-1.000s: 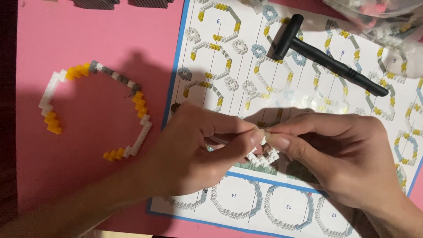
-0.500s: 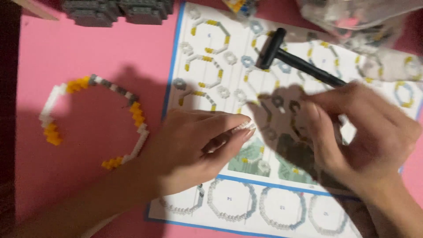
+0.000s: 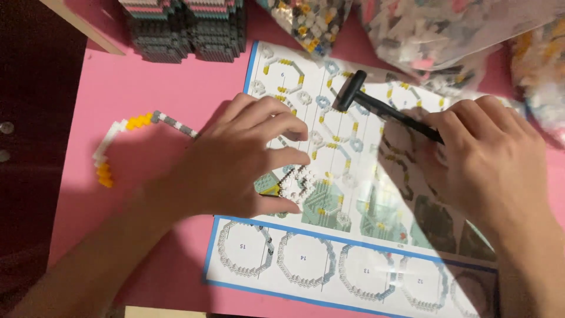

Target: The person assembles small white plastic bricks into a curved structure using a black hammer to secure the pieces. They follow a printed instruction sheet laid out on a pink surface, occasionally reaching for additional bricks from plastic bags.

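Clear plastic bags [image 3: 435, 29] at the top of the pink worktop [image 3: 147, 100] are full of tiny mixed-colour bricks. The left hand [image 3: 235, 159] pinches a small bumpy white brick ring [image 3: 298, 184] on the white paper instruction sheet [image 3: 329, 259]. The right hand [image 3: 488, 159] is closed round the handle of a small black plastic hammer [image 3: 359, 94]. A curved white, yellow and grey brick chain [image 3: 126, 138] lies just left. Dark grey stacked brick blocks [image 3: 182, 29] sit behind.
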